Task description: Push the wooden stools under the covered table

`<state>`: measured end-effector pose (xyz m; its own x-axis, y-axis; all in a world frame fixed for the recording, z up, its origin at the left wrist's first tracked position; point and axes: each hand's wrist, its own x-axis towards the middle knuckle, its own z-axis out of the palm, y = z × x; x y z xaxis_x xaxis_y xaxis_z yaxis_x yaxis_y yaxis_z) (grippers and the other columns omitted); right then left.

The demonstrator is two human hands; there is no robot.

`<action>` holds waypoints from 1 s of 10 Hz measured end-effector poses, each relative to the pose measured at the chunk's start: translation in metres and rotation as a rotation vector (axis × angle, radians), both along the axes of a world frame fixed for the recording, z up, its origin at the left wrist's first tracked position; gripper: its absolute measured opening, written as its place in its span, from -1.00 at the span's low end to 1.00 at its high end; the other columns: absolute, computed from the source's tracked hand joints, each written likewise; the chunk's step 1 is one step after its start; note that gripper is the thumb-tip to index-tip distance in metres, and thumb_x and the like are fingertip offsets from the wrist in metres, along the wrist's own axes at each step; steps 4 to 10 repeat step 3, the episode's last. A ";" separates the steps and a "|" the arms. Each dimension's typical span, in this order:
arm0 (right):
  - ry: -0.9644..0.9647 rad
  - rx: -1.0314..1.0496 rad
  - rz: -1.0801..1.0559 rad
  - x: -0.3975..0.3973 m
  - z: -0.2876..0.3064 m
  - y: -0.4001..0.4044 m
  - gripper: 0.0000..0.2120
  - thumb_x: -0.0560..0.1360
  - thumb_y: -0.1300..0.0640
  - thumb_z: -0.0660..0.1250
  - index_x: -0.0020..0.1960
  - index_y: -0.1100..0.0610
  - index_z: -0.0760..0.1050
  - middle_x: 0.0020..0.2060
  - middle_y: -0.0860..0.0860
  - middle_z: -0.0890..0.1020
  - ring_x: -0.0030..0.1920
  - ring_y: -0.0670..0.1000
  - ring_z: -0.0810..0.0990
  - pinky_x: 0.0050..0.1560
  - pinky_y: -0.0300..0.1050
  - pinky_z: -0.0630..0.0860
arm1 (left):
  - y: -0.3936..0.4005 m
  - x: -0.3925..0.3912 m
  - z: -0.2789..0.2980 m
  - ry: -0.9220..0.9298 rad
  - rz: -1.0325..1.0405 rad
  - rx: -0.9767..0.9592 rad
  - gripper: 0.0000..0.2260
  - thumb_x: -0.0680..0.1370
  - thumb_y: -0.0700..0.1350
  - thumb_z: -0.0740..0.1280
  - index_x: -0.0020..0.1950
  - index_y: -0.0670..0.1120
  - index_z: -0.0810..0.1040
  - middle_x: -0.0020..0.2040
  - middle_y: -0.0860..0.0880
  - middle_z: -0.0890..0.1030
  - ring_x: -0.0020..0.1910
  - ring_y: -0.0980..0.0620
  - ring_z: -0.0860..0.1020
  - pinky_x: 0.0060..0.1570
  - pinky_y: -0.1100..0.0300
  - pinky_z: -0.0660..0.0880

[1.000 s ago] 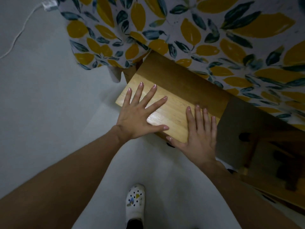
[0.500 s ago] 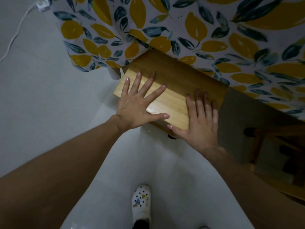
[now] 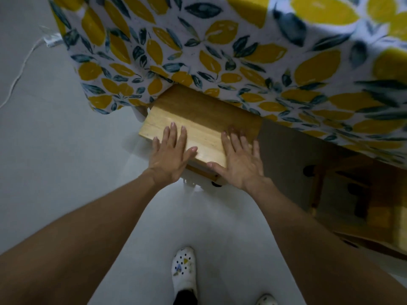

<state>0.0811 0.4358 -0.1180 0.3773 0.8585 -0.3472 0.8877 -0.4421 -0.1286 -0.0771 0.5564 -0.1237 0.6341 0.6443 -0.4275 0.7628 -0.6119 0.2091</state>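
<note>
— What is the room like?
— A smooth pale grey floor [image 3: 55,164] in dim, even light.
— Anything on it?
— A thin white cable [image 3: 16,78] curves along the far left, ending in a small white plug [image 3: 52,40].

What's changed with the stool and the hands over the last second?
The stool has slid further under the tablecloth. Both hands have slipped back toward its near edge: the left hand and right hand now overhang it. They stay flat and open, gripping nothing. The second stool has not moved.
</note>
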 end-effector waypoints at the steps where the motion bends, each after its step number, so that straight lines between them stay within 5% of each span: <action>1: 0.050 0.081 -0.153 -0.002 0.030 -0.032 -0.15 0.50 -0.42 -0.02 0.58 0.09 -0.13 0.58 0.07 -0.04 0.57 0.08 -0.14 0.52 0.14 -0.26 | -0.030 -0.006 0.021 0.025 -0.041 0.029 -0.39 0.61 0.18 -0.17 0.54 -0.12 -0.23 0.55 -0.15 -0.27 0.53 -0.13 -0.27 0.46 -0.16 -0.19; 3: 0.016 0.091 -0.253 0.022 0.117 -0.118 -0.14 0.50 -0.42 -0.01 0.58 0.13 -0.08 0.58 0.05 -0.03 0.56 0.04 -0.18 0.53 0.10 -0.26 | -0.095 0.026 0.107 0.002 -0.086 0.040 -0.42 0.62 0.16 -0.11 0.56 -0.10 -0.10 0.56 -0.16 -0.23 0.52 -0.16 -0.31 0.46 -0.16 -0.24; 10: 0.016 0.091 -0.253 0.022 0.117 -0.118 -0.14 0.50 -0.42 -0.01 0.58 0.13 -0.08 0.58 0.05 -0.03 0.56 0.04 -0.18 0.53 0.10 -0.26 | -0.095 0.026 0.107 0.002 -0.086 0.040 -0.42 0.62 0.16 -0.11 0.56 -0.10 -0.10 0.56 -0.16 -0.23 0.52 -0.16 -0.31 0.46 -0.16 -0.24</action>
